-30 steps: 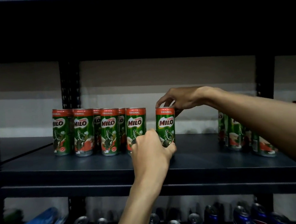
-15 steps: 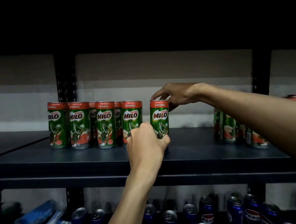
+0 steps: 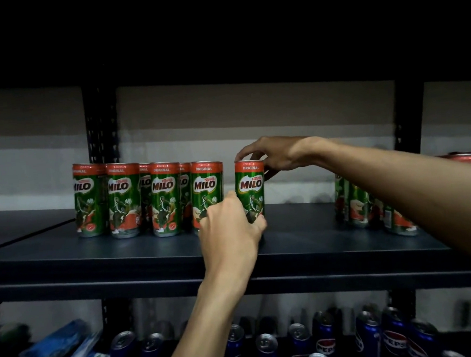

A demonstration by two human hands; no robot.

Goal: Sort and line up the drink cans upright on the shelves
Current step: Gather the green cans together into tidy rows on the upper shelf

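Green Milo can [image 3: 250, 189], red-banded, upright on the shelf [image 3: 150, 256]
Both hold it: left hand [image 3: 230, 234] grips its base, right hand [image 3: 271, 155] pinches its rim — matching cans [image 3: 163, 197] at 9 o'clock

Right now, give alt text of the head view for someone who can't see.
A left hand grips the base and a right hand pinches the top of an upright Milo can on a dark shelf, beside a row of Milo cans. Pepsi cans stand below.

A green-and-red Milo can [image 3: 250, 188] stands upright on the dark shelf [image 3: 95, 260], just right of a matching row [image 3: 164, 197], more cans [image 3: 359, 206] far right, Pepsi cans [image 3: 365, 333] below.
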